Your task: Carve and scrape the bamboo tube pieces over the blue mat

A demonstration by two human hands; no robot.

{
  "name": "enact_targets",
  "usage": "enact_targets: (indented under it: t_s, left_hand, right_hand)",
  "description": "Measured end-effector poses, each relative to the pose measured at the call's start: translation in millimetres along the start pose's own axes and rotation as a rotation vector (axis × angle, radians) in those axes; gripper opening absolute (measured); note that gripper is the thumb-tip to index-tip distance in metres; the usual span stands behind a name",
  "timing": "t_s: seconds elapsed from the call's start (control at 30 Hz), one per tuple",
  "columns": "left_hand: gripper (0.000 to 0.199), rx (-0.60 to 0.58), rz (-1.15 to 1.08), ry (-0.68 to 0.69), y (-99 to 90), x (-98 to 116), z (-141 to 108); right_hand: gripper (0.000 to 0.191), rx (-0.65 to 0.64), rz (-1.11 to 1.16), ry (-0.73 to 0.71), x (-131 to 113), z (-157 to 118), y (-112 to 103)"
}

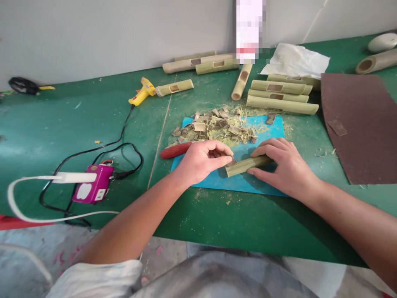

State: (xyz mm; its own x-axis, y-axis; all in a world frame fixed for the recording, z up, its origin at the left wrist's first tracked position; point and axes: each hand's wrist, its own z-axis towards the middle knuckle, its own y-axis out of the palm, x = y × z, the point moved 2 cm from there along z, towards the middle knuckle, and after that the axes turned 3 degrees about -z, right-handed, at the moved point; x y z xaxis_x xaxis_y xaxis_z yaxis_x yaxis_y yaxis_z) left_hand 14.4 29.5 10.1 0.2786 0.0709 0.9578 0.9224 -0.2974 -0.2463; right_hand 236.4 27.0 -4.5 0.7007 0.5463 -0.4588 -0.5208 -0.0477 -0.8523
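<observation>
We see the left hand (pixel 203 161) curled over the near end of a short bamboo piece (pixel 245 165) that lies on a blue cutting mat (pixel 242 182) on the green table (pixel 217 219). Its grip is closed, thumb and fingertips pinched together at the bamboo's cut end; something small and dark sits under them, but we cannot tell what it is. The right hand (pixel 283 167) lies over the other end of the same bamboo piece, fingers flat and pressing it down onto the mat, a loose hold rather than a full clasp.

Just behind the left hand a red handle (pixel 175 150) pokes out along the mat's edge. Farther back on the mat lies a heap of bamboo chips (pixel 215 126) and sawdust. Beyond that, several cut bamboo tubes (pixel 281 97) with rectangular slots lie side by side, with more along the wall. A yellow glue gun (pixel 142 92) rests to the left, its black cord running to a magenta power strip (pixel 93 184). A brown sheet of sandpaper (pixel 359 124) covers the table to the right.
</observation>
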Motion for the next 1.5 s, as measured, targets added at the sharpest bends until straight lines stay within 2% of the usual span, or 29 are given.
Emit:
enact_targets:
  t_s: [0.2, 0.3, 0.4, 0.53, 0.6, 0.7, 0.9, 1.07, 1.23, 1.37, 1.5]
  left_hand:
    - [0.021, -0.005, -0.056, -0.027, 0.0, 2, 1]
    - [0.018, -0.022, -0.087, -0.071, -0.5, 2, 0]
    - [0.016, 0.000, -0.260, -0.121, -0.6, 0, -1]
    - [0.027, 0.016, -0.568, -0.191, 0.6, 0, -3]
    - [0.024, 0.010, -0.679, -0.222, 0.0, 0, -2]
    - [0.014, 0.045, -0.801, -0.280, -3.9, -3, 2]
    - [0.015, 0.142, -0.914, -0.335, -10.9, -9, 9]
    - [0.014, 0.109, -0.791, -0.297, -9.6, -10, 7]
    - [0.014, 0.142, -0.412, -0.165, -7.4, -6, 2]
    - [0.015, 0.048, -0.152, -0.084, 2.1, 0, -3]
    - [0.015, -0.016, -0.002, -0.055, 9.1, 2, -5]
  right_hand:
    - [0.024, -0.017, 0.005, 0.015, 0, 0, -1]
    - [0.023, -0.021, 0.006, 0.017, 0, 0, -2]
    - [0.022, -0.020, 0.005, 0.016, 0, 1, -2]
    - [0.023, -0.021, 0.004, 0.011, 0, 1, -1]
    - [0.024, -0.028, 0.003, 0.007, 1, 1, -1]
    - [0.024, -0.030, 0.001, 0.002, 1, 0, -1]
    - [0.023, -0.021, 0.001, 0.004, 1, 0, -1]
    - [0.023, -0.027, 0.010, 0.007, 1, 1, -2]
    - [0.023, -0.025, 0.012, 0.009, 0, 1, -2]
    - [0.021, -0.009, 0.007, 0.010, -1, 0, -2]
    - [0.021, -0.012, 0.010, 0.002, -1, -1, -3]
